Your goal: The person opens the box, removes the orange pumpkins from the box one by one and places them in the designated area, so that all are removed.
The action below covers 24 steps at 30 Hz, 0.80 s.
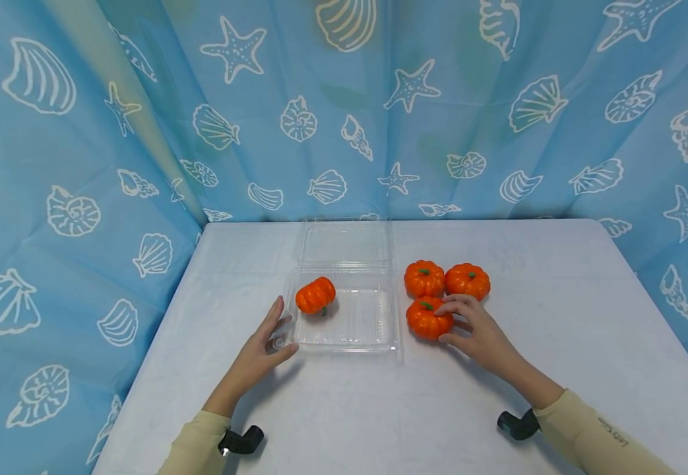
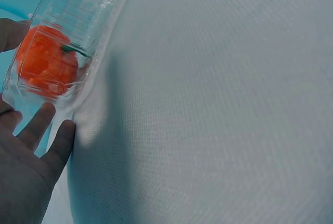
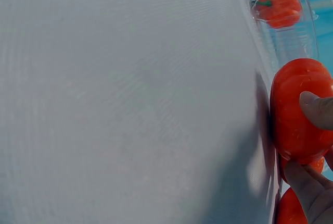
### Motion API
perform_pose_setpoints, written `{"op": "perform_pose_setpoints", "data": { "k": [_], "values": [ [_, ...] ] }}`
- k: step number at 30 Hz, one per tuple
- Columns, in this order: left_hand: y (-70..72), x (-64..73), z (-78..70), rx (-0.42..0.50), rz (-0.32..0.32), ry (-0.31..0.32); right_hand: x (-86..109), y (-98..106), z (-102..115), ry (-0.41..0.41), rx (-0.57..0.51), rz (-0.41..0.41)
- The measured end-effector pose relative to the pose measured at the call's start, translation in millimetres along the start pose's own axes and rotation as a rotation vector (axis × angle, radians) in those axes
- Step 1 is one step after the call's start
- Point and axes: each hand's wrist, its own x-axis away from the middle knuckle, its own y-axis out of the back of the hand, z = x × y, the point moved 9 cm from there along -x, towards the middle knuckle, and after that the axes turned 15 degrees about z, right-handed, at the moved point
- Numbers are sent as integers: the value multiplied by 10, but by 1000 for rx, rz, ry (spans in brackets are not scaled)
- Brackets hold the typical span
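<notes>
My right hand (image 1: 481, 335) grips a small orange pumpkin (image 1: 425, 322) with a green stem from its right side. In the right wrist view the thumb and fingers lie against this pumpkin (image 3: 294, 112). Just behind it, two more pumpkins, a left one (image 1: 423, 278) and a right one (image 1: 469, 280), sit side by side. A clear plastic box (image 1: 358, 344) stands with its lid (image 1: 344, 243) laid back. Inside, at the left, one pumpkin (image 1: 315, 295) lies tipped on its side. My left hand (image 1: 256, 353) is at the box's left front corner, fingers spread and holding nothing.
A white cloth (image 1: 344, 409) covers the table. Behind and to both sides hangs a blue curtain (image 1: 344, 86) with white shells and starfish. Black wrist cameras, one on the left (image 1: 241, 440) and one on the right (image 1: 518, 425), jut out near the sleeves.
</notes>
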Motion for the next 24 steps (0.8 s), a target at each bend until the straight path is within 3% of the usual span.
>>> {"op": "perform_pose_setpoints", "data": {
  "k": [15,24],
  "values": [
    [-3,-3,20,-26,0,4,43,-5,57,66,22,-22],
    [-7,15,-12,-3,0,-7,69,50,91,72,108,-59]
  ]
}}
